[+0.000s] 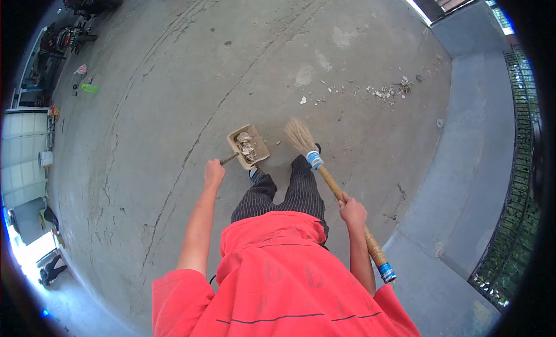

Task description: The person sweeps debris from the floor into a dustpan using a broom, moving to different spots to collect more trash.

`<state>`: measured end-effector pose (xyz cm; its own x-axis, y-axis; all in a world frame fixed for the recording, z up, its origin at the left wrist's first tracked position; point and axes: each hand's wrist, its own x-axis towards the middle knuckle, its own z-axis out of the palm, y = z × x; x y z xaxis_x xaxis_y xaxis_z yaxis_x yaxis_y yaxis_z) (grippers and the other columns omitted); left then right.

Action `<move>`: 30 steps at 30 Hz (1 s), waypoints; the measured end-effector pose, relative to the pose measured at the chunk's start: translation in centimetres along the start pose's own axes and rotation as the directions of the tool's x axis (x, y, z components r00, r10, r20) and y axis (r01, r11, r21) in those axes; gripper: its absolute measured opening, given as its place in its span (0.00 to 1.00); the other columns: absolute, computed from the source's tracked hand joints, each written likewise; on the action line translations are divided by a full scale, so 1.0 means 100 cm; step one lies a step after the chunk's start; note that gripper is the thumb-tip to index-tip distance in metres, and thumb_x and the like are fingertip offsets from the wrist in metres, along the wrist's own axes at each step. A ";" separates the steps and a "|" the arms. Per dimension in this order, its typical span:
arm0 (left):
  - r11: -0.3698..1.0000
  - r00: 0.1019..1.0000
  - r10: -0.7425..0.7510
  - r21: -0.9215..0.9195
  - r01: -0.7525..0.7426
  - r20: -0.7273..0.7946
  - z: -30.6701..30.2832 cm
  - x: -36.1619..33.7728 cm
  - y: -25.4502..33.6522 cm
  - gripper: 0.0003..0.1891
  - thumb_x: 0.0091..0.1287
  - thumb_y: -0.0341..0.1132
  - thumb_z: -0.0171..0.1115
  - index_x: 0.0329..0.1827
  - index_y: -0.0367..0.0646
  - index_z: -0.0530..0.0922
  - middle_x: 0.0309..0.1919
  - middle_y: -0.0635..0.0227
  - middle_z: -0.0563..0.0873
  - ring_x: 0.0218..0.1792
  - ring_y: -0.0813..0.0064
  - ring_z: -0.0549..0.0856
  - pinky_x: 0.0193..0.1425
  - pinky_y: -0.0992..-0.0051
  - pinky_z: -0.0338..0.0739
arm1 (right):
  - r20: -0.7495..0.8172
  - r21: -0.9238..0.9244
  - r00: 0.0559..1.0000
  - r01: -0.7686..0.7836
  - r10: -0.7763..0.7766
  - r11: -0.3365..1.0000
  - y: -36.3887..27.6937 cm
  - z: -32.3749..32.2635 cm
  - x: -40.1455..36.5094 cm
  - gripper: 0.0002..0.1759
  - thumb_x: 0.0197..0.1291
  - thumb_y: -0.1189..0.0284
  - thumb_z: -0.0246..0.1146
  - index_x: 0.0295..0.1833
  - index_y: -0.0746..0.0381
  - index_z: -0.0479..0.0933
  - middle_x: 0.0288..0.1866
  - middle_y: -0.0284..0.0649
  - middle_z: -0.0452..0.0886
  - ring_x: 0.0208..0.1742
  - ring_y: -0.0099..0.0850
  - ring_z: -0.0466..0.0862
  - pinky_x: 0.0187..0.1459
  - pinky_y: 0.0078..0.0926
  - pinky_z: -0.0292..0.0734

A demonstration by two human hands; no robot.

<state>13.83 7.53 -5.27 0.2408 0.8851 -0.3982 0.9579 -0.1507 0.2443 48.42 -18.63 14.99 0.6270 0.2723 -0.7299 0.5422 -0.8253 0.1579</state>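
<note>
My left hand (214, 173) is wrapped round the short handle of a tan dustpan (264, 146), which is close to the floor in front of my left foot. Pale broken debris (245, 144) lies inside the pan. In my right hand (353, 212) is a straw broom (332, 183), gripped partway along its wooden handle. Blue and white bands wrap the broom's neck, and blue wrapping covers the handle end by my right side. The bristles (299, 136) point forward, to the right of the dustpan and apart from it.
A pile of rubble (394, 92) with scattered white bits lies ahead to the right, near a grey wall (478, 105). Motorcycles (69, 38), a green item (90, 88) and a white tank (24, 146) stand along the left. Cracks run across the concrete floor (174, 105). Another person (52, 272) is at far lower left.
</note>
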 end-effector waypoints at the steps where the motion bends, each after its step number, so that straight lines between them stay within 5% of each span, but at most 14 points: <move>1: 0.999 0.999 0.041 0.015 -0.041 -0.021 -0.001 0.001 -0.002 0.10 0.54 0.27 0.53 0.35 0.37 0.81 0.32 0.46 0.81 0.37 0.49 0.82 0.42 0.58 0.77 | -0.036 -0.010 0.999 -0.006 0.006 1.000 0.000 0.003 0.002 0.22 0.57 0.56 0.56 0.59 0.39 0.70 0.42 0.42 0.81 0.45 0.42 0.81 0.45 0.40 0.75; 12: 0.999 1.000 0.026 0.019 -0.026 -0.006 0.002 0.000 -0.014 0.09 0.53 0.28 0.54 0.32 0.35 0.81 0.31 0.46 0.82 0.35 0.49 0.82 0.41 0.58 0.77 | -0.039 -0.118 0.995 0.084 -0.089 0.989 -0.048 0.041 -0.021 0.19 0.57 0.58 0.57 0.56 0.44 0.73 0.36 0.41 0.82 0.38 0.41 0.83 0.39 0.40 0.77; 17: 1.000 1.000 0.020 0.013 -0.020 -0.016 0.001 0.003 -0.019 0.09 0.53 0.28 0.53 0.31 0.35 0.81 0.30 0.46 0.82 0.35 0.49 0.82 0.41 0.58 0.77 | 0.093 -0.001 0.972 0.215 -0.214 0.977 -0.045 0.029 -0.028 0.23 0.57 0.56 0.56 0.60 0.39 0.70 0.41 0.42 0.82 0.45 0.41 0.81 0.46 0.38 0.75; 21: 0.999 0.999 0.031 0.007 -0.031 -0.031 0.006 0.004 -0.028 0.09 0.53 0.28 0.54 0.32 0.37 0.81 0.30 0.47 0.82 0.35 0.49 0.82 0.41 0.58 0.77 | 0.145 0.012 0.977 0.155 -0.155 0.988 -0.049 0.011 -0.037 0.23 0.56 0.55 0.56 0.60 0.37 0.69 0.43 0.42 0.81 0.47 0.41 0.80 0.49 0.38 0.74; 30: 0.997 0.997 -0.077 -0.027 0.077 -0.004 -0.020 -0.014 -0.029 0.11 0.53 0.29 0.55 0.37 0.41 0.83 0.32 0.48 0.82 0.37 0.50 0.82 0.43 0.59 0.77 | -0.121 -0.066 0.978 0.161 -0.168 0.985 -0.062 0.010 -0.007 0.21 0.56 0.58 0.57 0.58 0.41 0.72 0.38 0.40 0.82 0.40 0.41 0.82 0.41 0.40 0.76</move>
<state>10.40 7.57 -3.68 0.1653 0.8960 -0.4121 0.9691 -0.0700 0.2367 44.05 -14.23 13.88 0.5901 0.4648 -0.6601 0.6716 -0.7363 0.0820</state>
